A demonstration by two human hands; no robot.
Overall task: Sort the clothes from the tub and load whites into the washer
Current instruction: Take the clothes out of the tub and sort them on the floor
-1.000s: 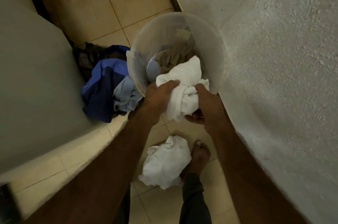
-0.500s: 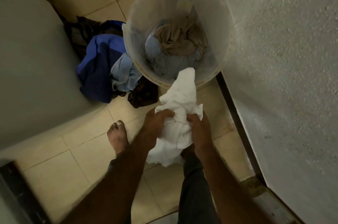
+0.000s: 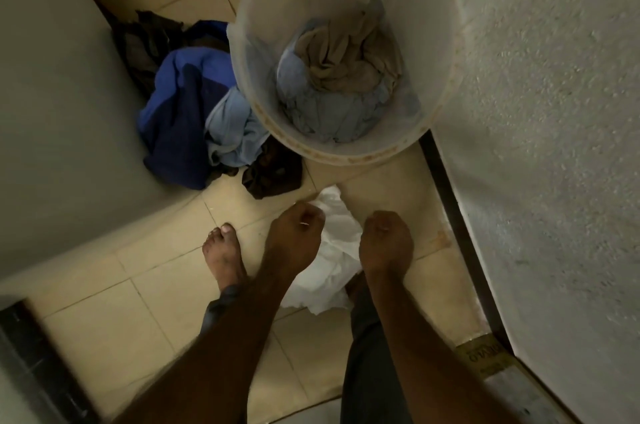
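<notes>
Both forearms reach down from the near edge. Left hand is curled into a loose fist, knuckles up, over the left edge of the white clothes pile; right hand is curled the same way over the pile's right edge. Fingers are tucked under on both, so can't tell if either actually grips cloth or just rests above it. White pile is crumpled, bunched, on the tile floor between the two hands, partly hidden by the wrists, just beside the right leg in dark trousers. Bare left foot stands flat on tile left of the left hand.

Farther out: translucent round tub upright on the floor against the rough white wall, rim stained. Inside it, a tan garment lies on top of light blue cloth. Left of the tub, touching its side, a heap of coloured clothes: dark blue, pale blue, dark brown pieces. The heap sits against a grey-white appliance side at left.
</notes>
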